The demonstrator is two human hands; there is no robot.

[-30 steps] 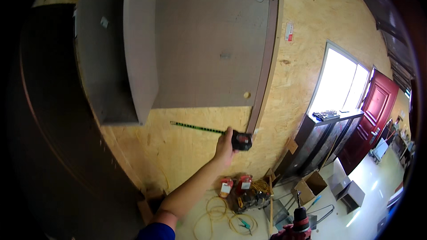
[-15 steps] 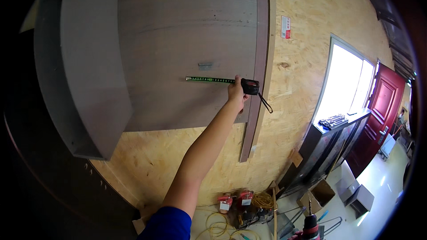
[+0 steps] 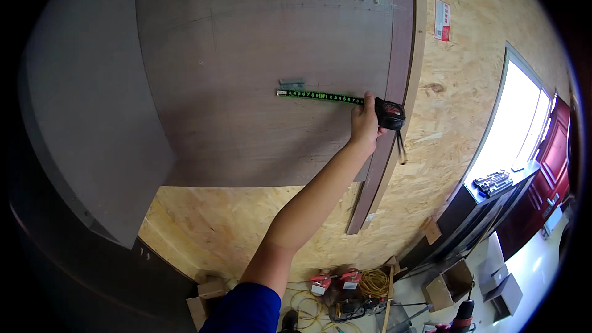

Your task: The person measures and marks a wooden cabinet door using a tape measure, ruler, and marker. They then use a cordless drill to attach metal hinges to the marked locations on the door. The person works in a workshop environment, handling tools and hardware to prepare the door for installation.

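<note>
In the head view, the right hand reaches up against a grey-brown panel mounted on the chipboard wall, its fingers curled shut around a black tape measure case. The green tape blade runs out leftward from the case, its long axis nearly level across the panel, and its tip lies just below a small grey fitting. The case sits beside the panel's dark edge strip, to the right of the fingers. The left hand does not show, so only the right is near.
</note>
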